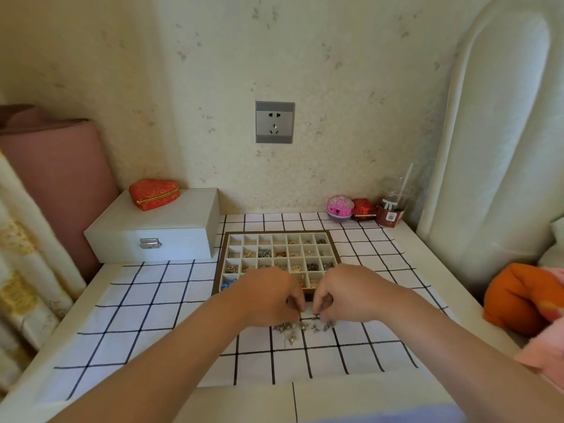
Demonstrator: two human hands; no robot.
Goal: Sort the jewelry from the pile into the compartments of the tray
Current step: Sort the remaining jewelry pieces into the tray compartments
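Just before the tray's near edge, small pile of silver-toned jewelry [305,326] on checked cloth. Left hand [271,296] and right hand [345,293] curled over it, fingertips pinched narrow; held pieces, cannot tell. Brown-rimmed gridded tray [335,247] part-filled. Best to lift one piece clear, avoid snagging neighbours. Beside tray: white latched box [152,230], plastic cup with straw [392,206]. Wrists hide the tray's near compartments.

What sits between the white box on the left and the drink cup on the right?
In the head view, the compartment tray lies between the white box and the drink cup, with two small trinket boxes beside the cup.
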